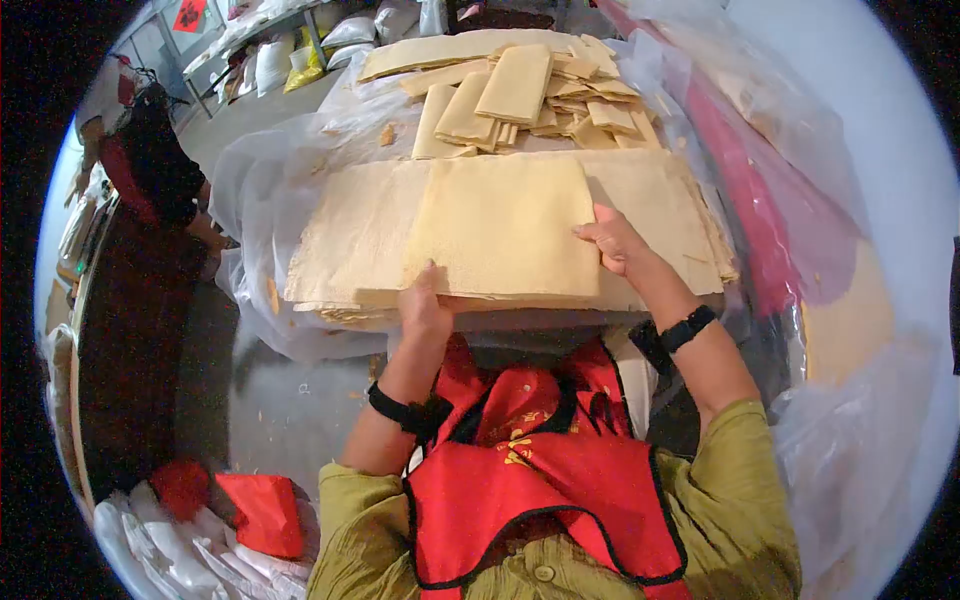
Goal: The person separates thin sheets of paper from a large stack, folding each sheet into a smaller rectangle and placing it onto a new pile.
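Both hands pinch the top sheet (500,225) lying on the stack (340,240): left hand (425,305) at its near edge, right hand (612,240) at its side. Uneven pulling might tear something so thin.

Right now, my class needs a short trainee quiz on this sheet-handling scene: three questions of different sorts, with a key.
1. True or false: the left hand and the right hand both touch the top sheet.
2. Which hand is at that sheet's near edge? A left, B right.
3. Fill in: beyond the flat stack lies a pile of ____ sheets.
Key: 1 true; 2 A; 3 folded.
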A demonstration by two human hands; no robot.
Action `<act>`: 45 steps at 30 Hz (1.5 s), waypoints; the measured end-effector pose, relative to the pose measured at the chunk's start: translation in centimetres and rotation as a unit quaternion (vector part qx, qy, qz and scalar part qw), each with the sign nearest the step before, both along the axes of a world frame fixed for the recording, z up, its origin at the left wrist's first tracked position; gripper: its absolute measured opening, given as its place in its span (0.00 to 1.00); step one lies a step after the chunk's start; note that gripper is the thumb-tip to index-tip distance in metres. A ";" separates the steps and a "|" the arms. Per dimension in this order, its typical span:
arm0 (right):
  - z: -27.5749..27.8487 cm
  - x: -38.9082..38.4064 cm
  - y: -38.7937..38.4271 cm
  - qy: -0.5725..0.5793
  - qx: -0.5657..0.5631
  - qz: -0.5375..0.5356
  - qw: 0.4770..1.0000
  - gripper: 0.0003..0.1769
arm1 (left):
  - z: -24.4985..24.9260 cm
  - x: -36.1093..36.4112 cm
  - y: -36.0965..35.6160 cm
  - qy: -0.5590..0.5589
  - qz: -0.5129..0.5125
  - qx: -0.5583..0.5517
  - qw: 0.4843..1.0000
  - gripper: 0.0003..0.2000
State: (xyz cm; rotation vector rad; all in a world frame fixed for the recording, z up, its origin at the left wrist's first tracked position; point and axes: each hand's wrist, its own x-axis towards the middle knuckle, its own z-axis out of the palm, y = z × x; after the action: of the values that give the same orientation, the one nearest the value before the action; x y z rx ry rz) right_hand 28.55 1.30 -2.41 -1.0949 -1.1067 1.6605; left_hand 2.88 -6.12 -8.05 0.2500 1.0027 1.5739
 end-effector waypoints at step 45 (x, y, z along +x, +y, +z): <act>1.8 -10.1 -0.7 -0.486 0.403 0.121 0.766 0.27 | 2.8 -0.6 9.8 0.389 -0.241 0.125 0.880 0.14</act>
State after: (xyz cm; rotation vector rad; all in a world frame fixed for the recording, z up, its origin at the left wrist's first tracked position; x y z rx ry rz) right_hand 18.47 0.57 -0.57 -1.2125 -2.4052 0.4692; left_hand 2.30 3.71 -5.22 1.2918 1.2036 1.1241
